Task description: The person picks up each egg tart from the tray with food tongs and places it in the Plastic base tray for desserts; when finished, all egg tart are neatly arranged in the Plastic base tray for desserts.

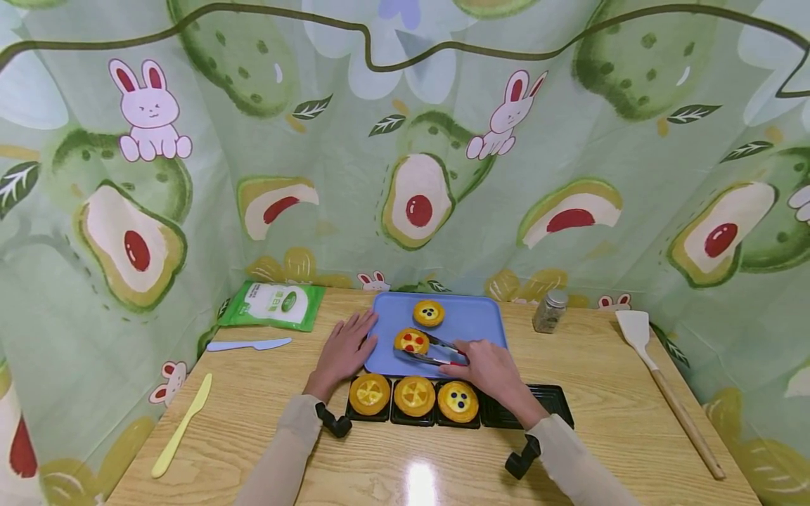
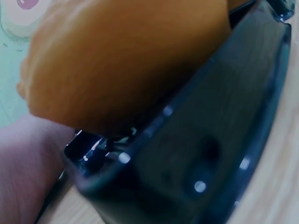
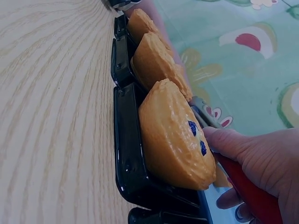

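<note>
My right hand grips red-handled tongs. In the head view the tongs' black arms reach left, their tips on either side of an egg tart with red berries on the blue tray. Behind it on the tray lies a tart with blueberries. My left hand rests with its fingers stretched along the tray's left edge. In front of the tray, small black boxes hold two tarts with orange wedges and another blueberry tart. The left wrist view shows a tart in its box close up.
An unfilled black box stands at the row's right end. Left are a green packet, a blue knife and a yellow knife. Right are a spice jar and a wooden-handled spatula. A patterned curtain hangs behind the table.
</note>
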The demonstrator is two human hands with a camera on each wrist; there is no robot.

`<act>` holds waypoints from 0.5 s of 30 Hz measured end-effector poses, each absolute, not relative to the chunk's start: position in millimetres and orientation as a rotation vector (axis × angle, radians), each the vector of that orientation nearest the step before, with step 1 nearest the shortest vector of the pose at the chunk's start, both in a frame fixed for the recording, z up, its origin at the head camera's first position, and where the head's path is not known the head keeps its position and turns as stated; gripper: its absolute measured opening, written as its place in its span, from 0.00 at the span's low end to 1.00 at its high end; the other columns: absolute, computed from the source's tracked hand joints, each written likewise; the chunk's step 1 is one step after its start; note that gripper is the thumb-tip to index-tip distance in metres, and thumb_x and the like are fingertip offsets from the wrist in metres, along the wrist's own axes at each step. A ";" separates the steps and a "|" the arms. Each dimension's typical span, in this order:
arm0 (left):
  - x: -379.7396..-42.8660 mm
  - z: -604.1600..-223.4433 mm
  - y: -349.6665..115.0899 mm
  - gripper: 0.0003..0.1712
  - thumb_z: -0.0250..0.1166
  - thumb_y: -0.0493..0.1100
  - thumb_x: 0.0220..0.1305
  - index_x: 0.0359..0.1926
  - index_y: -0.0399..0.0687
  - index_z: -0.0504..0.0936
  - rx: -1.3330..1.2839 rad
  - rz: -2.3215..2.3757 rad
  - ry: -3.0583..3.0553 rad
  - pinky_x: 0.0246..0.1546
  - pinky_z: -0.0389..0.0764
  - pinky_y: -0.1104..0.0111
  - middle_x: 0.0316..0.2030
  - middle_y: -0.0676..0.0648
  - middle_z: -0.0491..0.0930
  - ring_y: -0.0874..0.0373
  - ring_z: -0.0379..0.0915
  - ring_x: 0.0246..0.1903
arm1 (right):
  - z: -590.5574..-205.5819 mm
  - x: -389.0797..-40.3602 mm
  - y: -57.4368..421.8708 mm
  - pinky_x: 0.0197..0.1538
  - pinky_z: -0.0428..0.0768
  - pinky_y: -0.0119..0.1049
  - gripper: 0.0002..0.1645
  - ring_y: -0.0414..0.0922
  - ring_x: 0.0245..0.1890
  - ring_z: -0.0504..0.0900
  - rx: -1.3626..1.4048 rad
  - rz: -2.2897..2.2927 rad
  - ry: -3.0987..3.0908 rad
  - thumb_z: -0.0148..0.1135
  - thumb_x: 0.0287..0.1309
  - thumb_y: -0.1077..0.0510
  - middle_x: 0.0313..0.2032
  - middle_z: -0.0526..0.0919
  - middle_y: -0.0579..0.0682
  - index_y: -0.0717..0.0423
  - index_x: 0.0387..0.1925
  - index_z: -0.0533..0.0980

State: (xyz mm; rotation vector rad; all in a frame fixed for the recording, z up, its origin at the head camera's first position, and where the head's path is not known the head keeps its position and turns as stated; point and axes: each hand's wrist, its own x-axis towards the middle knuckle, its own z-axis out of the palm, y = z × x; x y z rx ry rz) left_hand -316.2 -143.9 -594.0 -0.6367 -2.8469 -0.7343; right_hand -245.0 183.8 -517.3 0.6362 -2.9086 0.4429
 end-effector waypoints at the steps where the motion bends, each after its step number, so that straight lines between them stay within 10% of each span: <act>1: -316.2 -593.9 -143.8 0.35 0.46 0.58 0.82 0.82 0.53 0.61 -0.637 -0.734 -2.847 0.78 0.47 0.41 0.81 0.48 0.57 0.41 0.49 0.80 | -517.7 -244.8 184.3 0.21 0.49 0.32 0.32 0.37 0.13 0.55 0.633 0.445 -2.906 0.71 0.59 0.30 0.16 0.52 0.39 0.46 0.22 0.66; 15: -314.9 -590.5 -142.8 0.34 0.48 0.57 0.82 0.82 0.52 0.62 -0.635 -0.743 -2.838 0.77 0.48 0.40 0.80 0.48 0.58 0.40 0.50 0.80 | -518.7 -242.5 188.1 0.18 0.52 0.32 0.31 0.38 0.12 0.59 0.608 0.366 -2.907 0.72 0.56 0.28 0.15 0.57 0.41 0.48 0.25 0.71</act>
